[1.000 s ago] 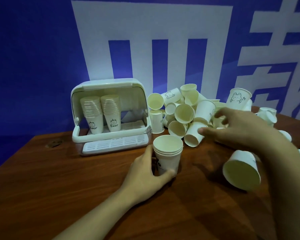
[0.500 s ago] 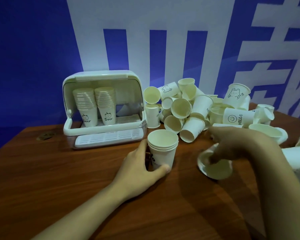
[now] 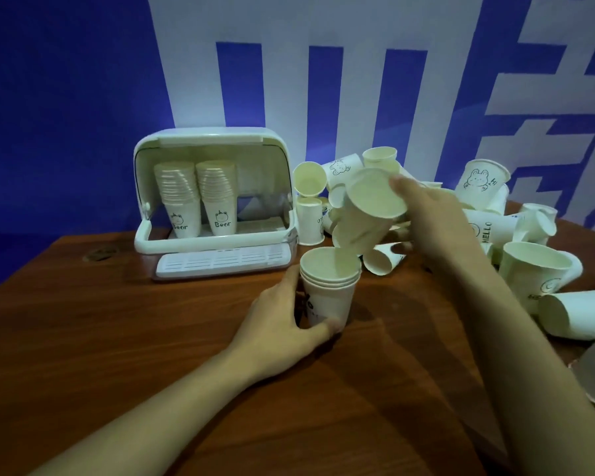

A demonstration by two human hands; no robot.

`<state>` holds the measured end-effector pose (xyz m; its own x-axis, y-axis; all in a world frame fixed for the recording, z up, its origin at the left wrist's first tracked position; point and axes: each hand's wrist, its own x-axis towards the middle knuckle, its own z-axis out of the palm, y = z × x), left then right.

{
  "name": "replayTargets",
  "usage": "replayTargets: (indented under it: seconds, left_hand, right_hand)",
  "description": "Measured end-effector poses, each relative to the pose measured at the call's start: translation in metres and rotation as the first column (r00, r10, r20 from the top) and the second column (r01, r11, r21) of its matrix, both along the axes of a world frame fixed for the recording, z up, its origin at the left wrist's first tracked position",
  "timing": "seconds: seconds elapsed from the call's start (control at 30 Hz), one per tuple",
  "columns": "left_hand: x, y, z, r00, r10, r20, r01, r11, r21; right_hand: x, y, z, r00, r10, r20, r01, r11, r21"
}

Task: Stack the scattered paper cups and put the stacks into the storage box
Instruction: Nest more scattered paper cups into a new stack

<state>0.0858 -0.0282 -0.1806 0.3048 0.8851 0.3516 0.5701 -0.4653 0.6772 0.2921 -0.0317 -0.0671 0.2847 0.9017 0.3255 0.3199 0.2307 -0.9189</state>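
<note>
Paper, pale and thin-walled, sits under the person's fingers on both sides. The right hand (image 3: 437, 218) has its fingers curled round a loose paper cup (image 3: 364, 214), thumb at the rim, holding it tilted with the mouth turned toward the camera and its base just above the short stack (image 3: 328, 288). That short stack, four or so nested cups standing upright on the wooden table (image 3: 117, 338), serves as the landmark. The left hand (image 3: 289, 324) wraps it from the near left side, thumb low on the front wall, fingers behind, steadying it. Behind and to the left of the stack stands the white storage box (image 3: 213, 204), lid raised, with two tall stacks of cups (image 3: 196, 197) already inside. Behind and to the right of the stack lies the heap of scattered cups (image 3: 495, 214), many on their sides and some upright, running out to the right edge of the view. Judging from this, the step in hand is adding one more cup to the short stack. The next move seems to call for righting the tilted cup so that its base points straight down, centring it over the open top rim, and pressing it home while the left hand keeps the stack from tipping.
</note>
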Motion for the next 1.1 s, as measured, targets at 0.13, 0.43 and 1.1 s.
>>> replayTargets:
  seconds: [0.13,0.43,1.1]
  left_hand:
    - [0.0,0.0,-0.001,0.999,0.032,0.024,-0.031,0.999,-0.025]
    - [0.001,-0.003,0.001,1.0,0.023,-0.005,-0.023,0.999,-0.035]
    - [0.0,-0.005,-0.001,1.0,0.015,0.015,-0.015,1.0,-0.004]
  right_hand:
    - [-0.028,0.004,-0.024,0.979,0.05,0.199,-0.042,0.998,-0.047]
    - [-0.037,0.007,-0.034,0.992,0.0,0.126,-0.032,0.969,0.244]
    - [-0.031,0.015,-0.045,0.91,-0.044,0.413,-0.075,0.961,0.267]
